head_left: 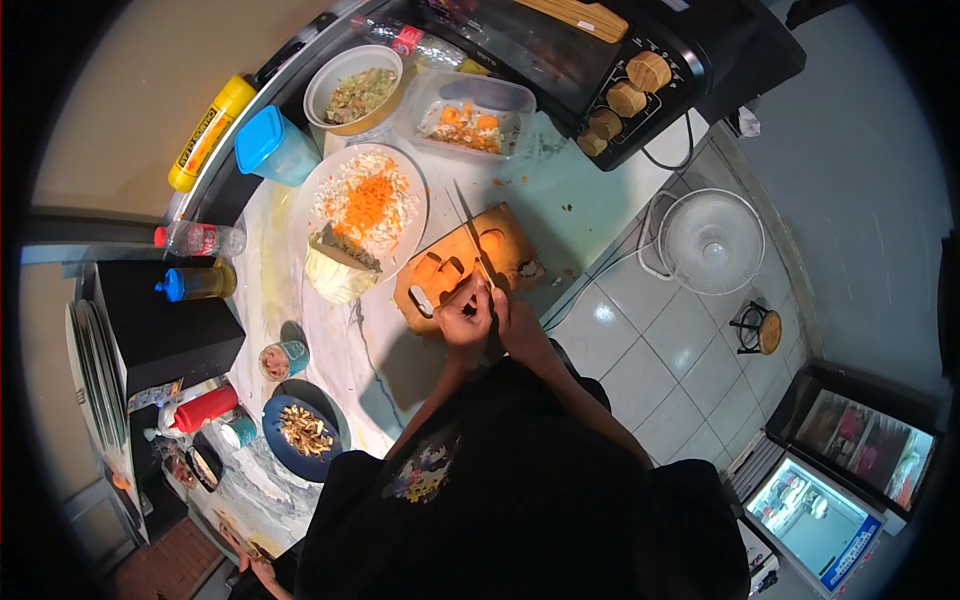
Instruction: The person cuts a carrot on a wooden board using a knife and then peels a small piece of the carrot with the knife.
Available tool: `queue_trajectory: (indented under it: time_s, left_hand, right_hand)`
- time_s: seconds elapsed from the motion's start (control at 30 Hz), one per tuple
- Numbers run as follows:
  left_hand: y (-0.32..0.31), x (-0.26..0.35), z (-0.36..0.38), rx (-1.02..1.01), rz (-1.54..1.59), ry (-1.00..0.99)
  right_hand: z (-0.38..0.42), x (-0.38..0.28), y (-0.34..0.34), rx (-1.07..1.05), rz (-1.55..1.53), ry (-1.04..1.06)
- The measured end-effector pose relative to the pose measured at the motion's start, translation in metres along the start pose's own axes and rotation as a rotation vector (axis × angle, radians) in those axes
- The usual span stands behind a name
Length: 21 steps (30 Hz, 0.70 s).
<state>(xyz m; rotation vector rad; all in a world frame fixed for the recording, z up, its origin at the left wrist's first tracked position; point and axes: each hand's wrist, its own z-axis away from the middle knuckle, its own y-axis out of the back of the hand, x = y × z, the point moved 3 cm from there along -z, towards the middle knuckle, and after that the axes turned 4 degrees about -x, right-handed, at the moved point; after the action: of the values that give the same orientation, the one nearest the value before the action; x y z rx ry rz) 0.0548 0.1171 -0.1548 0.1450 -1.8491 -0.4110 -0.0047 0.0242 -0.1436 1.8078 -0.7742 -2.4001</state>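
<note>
My right hand (507, 314) is wrapped round the handle of a kitchen knife (467, 222), whose blade points away from me over the wooden cutting board (408, 312). Close beside it, my left hand (464, 318) is curled closed at the board's near edge; whatever its fingers hold is hidden. Orange carrot pieces (427, 266) lie on the board left of the blade, and another carrot piece (492, 240) lies to its right. Behind the board, a large plate (415, 180) carries shredded white vegetable topped with grated carrot (369, 203). A cut cabbage (338, 275) rests at the plate's near edge.
A clear plastic container (520, 112) with carrot bits and a bowl of chopped vegetables (358, 95) stand behind. The toaster oven (640, 90) occupies the back right. To the left are a jar (283, 360) and a dark plate (285, 455). Another person's hand (262, 570) shows lower left.
</note>
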Motion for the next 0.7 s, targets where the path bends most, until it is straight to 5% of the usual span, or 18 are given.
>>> queue_trajectory:
  time_s: [0.17,0.27,0.43,0.7]
  left_hand:
    - [0.003,-0.002,-0.002,-0.089,0.102,0.229]
    - [0.008,0.008,-0.006,-0.135,0.007,0.099]
    - [0.011,0.000,-0.004,-0.194,-0.013,0.137]
    - [0.007,-0.001,0.001,-0.164,-0.005,0.045]
  right_hand:
    - [0.002,-0.004,0.003,-0.039,-0.036,-0.039]
    - [0.004,0.005,-0.001,0.016,0.124,0.070]
    - [0.005,0.015,-0.004,-0.155,0.146,-0.098]
    - [0.012,0.001,0.003,-0.149,-0.018,-0.127]
